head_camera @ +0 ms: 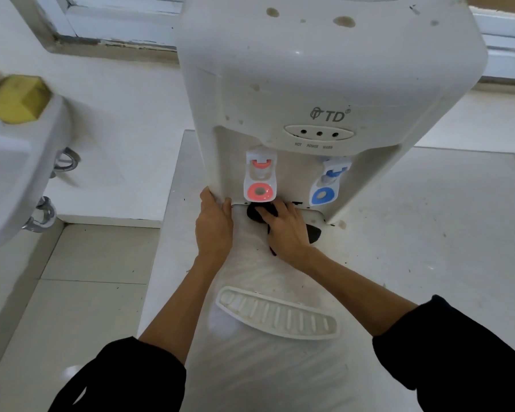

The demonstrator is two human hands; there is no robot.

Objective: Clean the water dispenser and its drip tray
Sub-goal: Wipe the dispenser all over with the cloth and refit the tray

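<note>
A white, stained water dispenser (pixel 324 69) stands on a white counter, with a red tap (pixel 260 179) and a blue tap (pixel 327 185). My left hand (pixel 213 224) grips the dispenser's lower left front edge. My right hand (pixel 286 230) presses a dark cloth (pixel 313 231) into the recess under the taps. The white slotted drip tray (pixel 277 316) lies loose on the counter, nearer to me than the dispenser.
A white washbasin (pixel 9 173) juts in at the left, with a yellow soap bar (pixel 18 98) on its rim. The counter (pixel 428 248) is speckled with dirt. A tiled floor (pixel 81 278) lies below left. A window frame (pixel 116 19) runs behind.
</note>
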